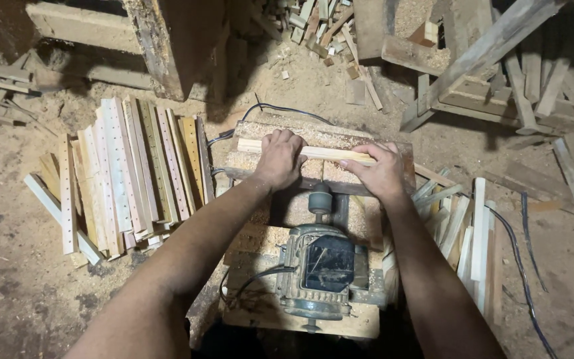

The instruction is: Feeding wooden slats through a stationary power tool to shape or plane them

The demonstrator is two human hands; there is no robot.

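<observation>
A pale wooden strip (320, 153) lies crosswise on a sawdust-covered wooden platform (327, 135). My left hand (279, 159) presses down on its left part, fingers curled over it. My right hand (379, 171) grips its right part, thumb toward me. Just below the strip stands a grey electric motor (319, 269) with a dark chuck (319, 198) pointing up at the strip between my hands. The motor rests on a plywood base (264, 242).
A pile of drilled wooden strips (127, 176) lies on the dirt floor to the left. Plain strips (468, 229) are stacked to the right, beside a dark cable (519, 266). Scrap timber (499, 73) and offcuts (320, 26) lie beyond the platform.
</observation>
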